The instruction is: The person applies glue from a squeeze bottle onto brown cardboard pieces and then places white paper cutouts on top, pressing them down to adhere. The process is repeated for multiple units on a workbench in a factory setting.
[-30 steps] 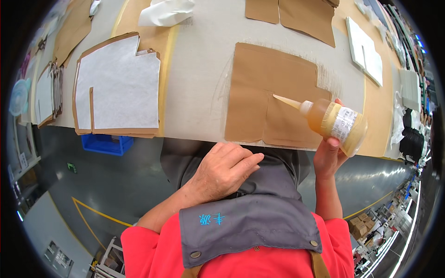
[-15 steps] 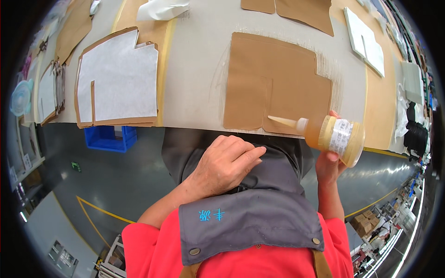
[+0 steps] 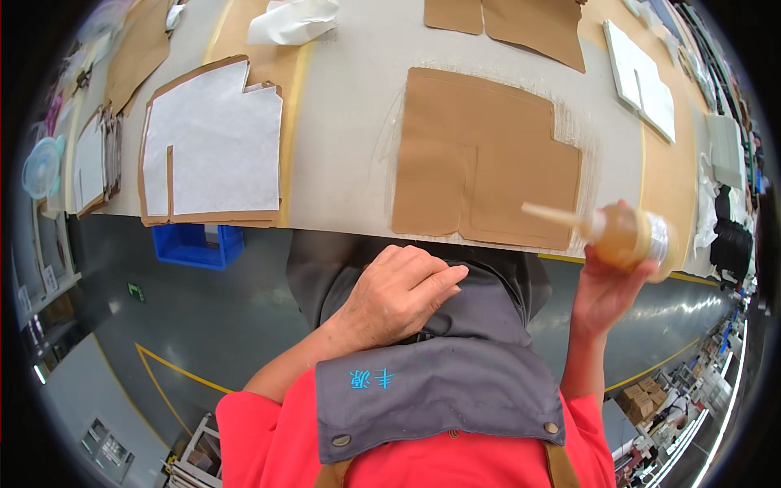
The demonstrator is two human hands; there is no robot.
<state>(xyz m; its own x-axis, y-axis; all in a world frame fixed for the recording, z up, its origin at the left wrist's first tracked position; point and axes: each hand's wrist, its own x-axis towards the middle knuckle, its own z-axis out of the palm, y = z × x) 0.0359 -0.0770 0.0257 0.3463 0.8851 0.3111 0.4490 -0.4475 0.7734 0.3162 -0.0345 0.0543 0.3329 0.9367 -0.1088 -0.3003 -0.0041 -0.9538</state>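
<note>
My right hand [image 3: 612,289] is wrapped around a squeeze bottle [image 3: 630,237] of amber liquid with a white label. It is held tilted on its side, its long tapered nozzle [image 3: 551,215] pointing left above the lower right part of a brown cut panel [image 3: 488,163]. That panel lies flat on the table, with a slit in its lower middle and a notch at its upper right. My left hand [image 3: 399,289] rests in front of my grey apron, below the table edge, fingers curled together and the thumb alongside. Nothing shows in it; its palm is hidden.
A stack of brown panels topped by a white sheet [image 3: 220,154] lies on the left. More brown panels [image 3: 529,28] are at the far side, white pieces [image 3: 639,77] at the far right. A blue crate [image 3: 195,246] stands below the table's front edge [image 3: 342,231].
My right hand has carried the bottle to the right, drawing its nozzle rightward over the panel; the bottle is slightly blurred. My left hand has stayed almost in place.
</note>
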